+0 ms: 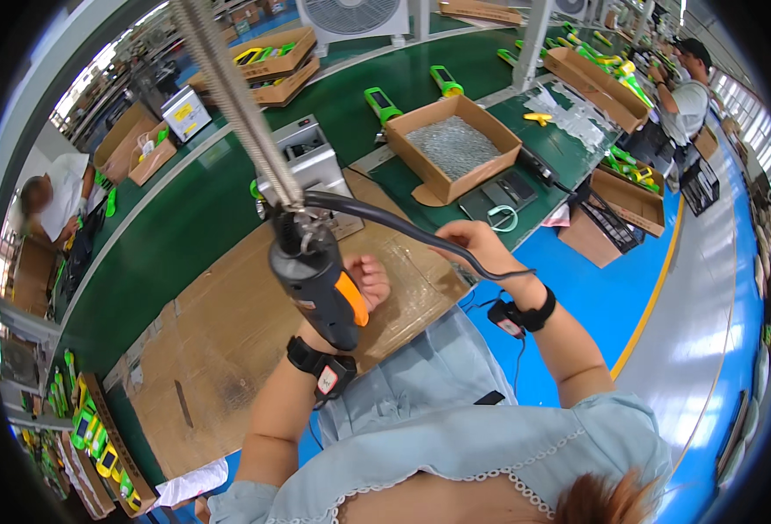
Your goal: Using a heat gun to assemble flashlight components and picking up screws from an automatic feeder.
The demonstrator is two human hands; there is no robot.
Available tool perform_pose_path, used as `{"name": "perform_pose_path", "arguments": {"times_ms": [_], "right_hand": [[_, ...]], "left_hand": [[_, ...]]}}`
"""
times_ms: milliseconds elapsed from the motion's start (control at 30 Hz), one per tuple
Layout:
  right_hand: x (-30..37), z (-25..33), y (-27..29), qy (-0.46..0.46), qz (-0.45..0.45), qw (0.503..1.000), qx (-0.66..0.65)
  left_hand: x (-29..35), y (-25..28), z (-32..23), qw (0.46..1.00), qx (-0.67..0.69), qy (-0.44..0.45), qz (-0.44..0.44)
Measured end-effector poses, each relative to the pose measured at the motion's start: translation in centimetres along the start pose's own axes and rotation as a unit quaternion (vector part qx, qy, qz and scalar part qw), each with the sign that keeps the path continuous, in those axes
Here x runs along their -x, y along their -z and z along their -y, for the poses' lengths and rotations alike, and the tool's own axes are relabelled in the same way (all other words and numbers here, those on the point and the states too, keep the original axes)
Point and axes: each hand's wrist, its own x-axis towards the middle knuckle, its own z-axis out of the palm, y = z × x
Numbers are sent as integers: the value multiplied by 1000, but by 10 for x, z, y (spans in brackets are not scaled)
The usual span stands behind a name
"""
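Note:
A dark electric screwdriver (314, 284) with an orange lever hangs from a coiled metal spring (237, 96) in front of my left hand. Its black cable (394, 229) arches to the right. Partly hidden behind the tool, my left hand (371, 279) has its fingers curled in over the cardboard sheet (228, 341); whatever they hold is out of sight. At the cable's right stretch, my right hand (481, 247) has bent fingers drawn together, their tips partly covered by the cable. Whether it touches the cable is unclear. Both wrists wear black straps with small boxes.
Beyond the cardboard stands a grey metal machine (311, 162). A carton of small clear bags or parts (455, 144) sits on the green bench (420, 70), near a black flat device (499, 196). Green handheld devices (381, 105) lie farther back. Co-workers (687, 96) are at right and left.

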Motion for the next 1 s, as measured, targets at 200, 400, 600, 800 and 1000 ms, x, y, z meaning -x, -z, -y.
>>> {"name": "perform_pose_path", "arguments": {"times_ms": [200, 400, 600, 800, 1000], "right_hand": [[37, -13, -22, -1, 27, 994, 109], [56, -15, -47, -29, 19, 990, 136], [63, -20, -25, -35, -11, 993, 109], [59, -16, -6, -59, -53, 993, 85], [61, 9, 37, -27, -63, 991, -114]], "left_hand": [[22, -80, -83, 715, -558, -399, -137], [-8, -115, -160, 20, -782, -564, -266], [-21, -101, -160, 7, -847, -464, -260], [-18, -89, -117, -128, -815, -522, -217], [-8, -89, -110, -79, -797, -567, -194]]}}
